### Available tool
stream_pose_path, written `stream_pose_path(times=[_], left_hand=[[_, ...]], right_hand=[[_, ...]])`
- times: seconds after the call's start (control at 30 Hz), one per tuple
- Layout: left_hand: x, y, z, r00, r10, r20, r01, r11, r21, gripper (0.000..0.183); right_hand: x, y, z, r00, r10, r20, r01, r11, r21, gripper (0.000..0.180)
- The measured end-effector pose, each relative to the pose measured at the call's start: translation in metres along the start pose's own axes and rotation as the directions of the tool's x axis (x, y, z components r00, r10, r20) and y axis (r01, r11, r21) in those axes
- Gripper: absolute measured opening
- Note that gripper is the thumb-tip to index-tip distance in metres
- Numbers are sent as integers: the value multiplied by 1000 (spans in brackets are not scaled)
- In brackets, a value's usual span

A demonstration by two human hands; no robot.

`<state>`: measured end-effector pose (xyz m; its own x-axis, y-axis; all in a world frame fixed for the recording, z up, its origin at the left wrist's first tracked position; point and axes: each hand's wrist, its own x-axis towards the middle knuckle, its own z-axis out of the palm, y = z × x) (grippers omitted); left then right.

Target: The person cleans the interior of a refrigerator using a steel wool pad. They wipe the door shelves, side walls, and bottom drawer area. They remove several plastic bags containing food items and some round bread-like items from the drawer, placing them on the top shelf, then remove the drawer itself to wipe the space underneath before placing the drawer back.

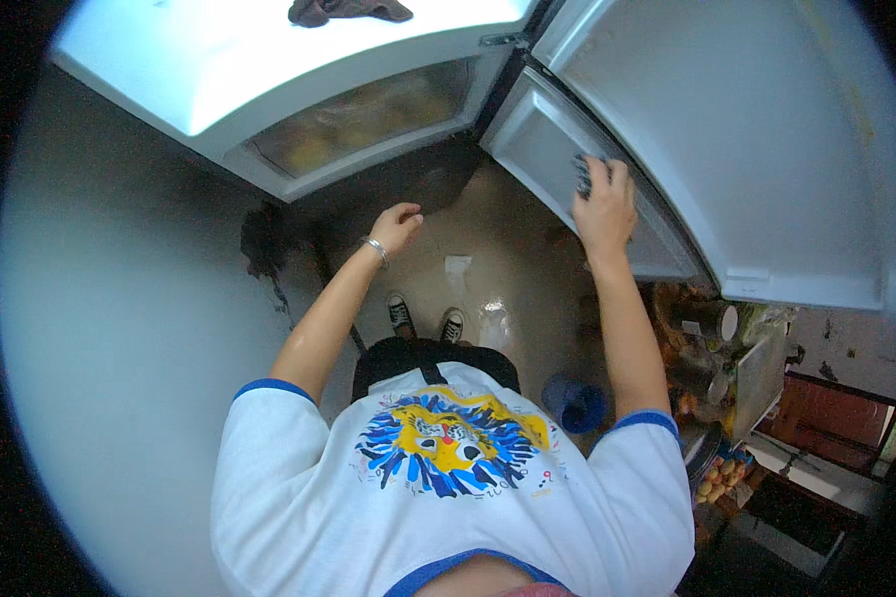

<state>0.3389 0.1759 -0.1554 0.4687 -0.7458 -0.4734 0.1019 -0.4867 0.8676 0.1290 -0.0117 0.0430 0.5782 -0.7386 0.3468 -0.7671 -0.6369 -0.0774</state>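
My right hand (606, 205) holds a dark scouring pad or cloth (584, 177) against the inner side of the lower refrigerator door (541, 142), which stands ajar. What exactly the dark thing is cannot be told. My left hand (398, 227), with a silver bracelet at the wrist, hangs in the air with fingers loosely bent and nothing in them. Beyond it is the refrigerator body, with a clear-fronted drawer (366, 116) of yellowish contents low in it. A dark brown cloth (351, 10) lies on the white surface above that drawer.
The larger refrigerator door (754, 149) stands open at the right. Below it are a crowded shelf with jars (709, 321) and a pile of round yellowish produce (720, 477). A blue bucket (575, 403) stands on the floor by my right side. A pale wall (119, 298) runs along the left.
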Motion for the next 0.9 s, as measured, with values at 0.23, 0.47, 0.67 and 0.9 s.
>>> stream_pose_path(times=[0.23, 0.47, 0.67, 0.9], left_hand=[[17, 26, 38, 996, 84, 36, -88, 988, 124, 34], [36, 30, 40, 976, 209, -65, -199, 971, 133, 34], [9, -25, 24, 994, -15, -105, -2, 987, -162, 30], [-38, -61, -79, 873, -254, -415, -63, 787, -614, 23]], right_hand=[[47, -15, 60, 904, -349, -249, 319, 935, -152, 44], [6, 24, 110, 927, -376, -7, 371, 918, -140, 48], [30, -78, 93, 915, -399, -55, 396, 865, 309, 48], [15, -143, 179, 975, -188, 121, 15, 594, 804, 35]])
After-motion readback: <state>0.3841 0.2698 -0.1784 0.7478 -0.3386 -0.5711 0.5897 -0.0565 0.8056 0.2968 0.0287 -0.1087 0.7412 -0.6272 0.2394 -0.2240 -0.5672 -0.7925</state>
